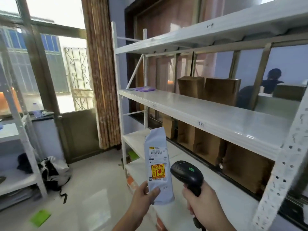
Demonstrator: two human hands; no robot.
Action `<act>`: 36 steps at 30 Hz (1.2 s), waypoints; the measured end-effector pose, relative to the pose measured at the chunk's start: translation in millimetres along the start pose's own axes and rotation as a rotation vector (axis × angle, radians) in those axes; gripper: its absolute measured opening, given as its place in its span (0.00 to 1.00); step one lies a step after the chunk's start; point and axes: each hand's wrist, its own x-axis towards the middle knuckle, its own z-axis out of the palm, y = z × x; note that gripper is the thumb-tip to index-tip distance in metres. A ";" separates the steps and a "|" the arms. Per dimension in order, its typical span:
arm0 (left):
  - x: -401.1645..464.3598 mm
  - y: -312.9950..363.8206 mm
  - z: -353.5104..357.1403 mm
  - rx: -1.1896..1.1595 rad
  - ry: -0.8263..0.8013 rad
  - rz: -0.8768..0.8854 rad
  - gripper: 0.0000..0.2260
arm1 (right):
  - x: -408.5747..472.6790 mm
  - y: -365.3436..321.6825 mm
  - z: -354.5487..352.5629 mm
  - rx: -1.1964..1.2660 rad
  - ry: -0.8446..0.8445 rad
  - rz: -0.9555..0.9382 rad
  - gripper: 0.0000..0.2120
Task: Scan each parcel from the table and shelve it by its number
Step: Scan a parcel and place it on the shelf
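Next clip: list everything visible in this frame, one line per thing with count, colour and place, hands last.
parcel: one, grey-white mailer with a label and a red-yellow sticker, held upright at centre
scanner: one, black, right of the parcel
shelf rack: one, white, at right, edges marked with handwritten numbers
cardboard boxes: several, brown, behind the rack
purple packet: one, far end of the middle shelf
second rack: one, white, at left
bag: one, black and white, on the floor
green sheet: one, on the floor, lower left
curtain: one, brown, by the door
bottle: one, clear, on the left counter
person: one, dark top, seen through the rack
left hand: grips the parcel's lower end
right hand: grips the scanner's handle
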 end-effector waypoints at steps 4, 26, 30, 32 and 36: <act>31.0 32.4 -54.7 -0.016 0.046 0.047 0.22 | 43.8 -47.2 43.7 0.014 -0.059 -0.059 0.08; 329.3 148.6 -191.7 -0.090 0.150 0.184 0.12 | 335.4 -175.2 179.4 0.060 -0.144 -0.302 0.06; 382.6 159.8 -209.1 -0.108 0.165 0.174 0.11 | 387.1 -194.9 197.7 0.034 -0.160 -0.349 0.06; 408.6 165.2 -220.2 -0.105 0.168 0.182 0.11 | 409.4 -204.6 209.1 0.016 -0.160 -0.360 0.05; 462.7 175.2 -246.0 -0.107 0.152 0.199 0.11 | 451.9 -222.8 235.8 0.030 -0.120 -0.336 0.05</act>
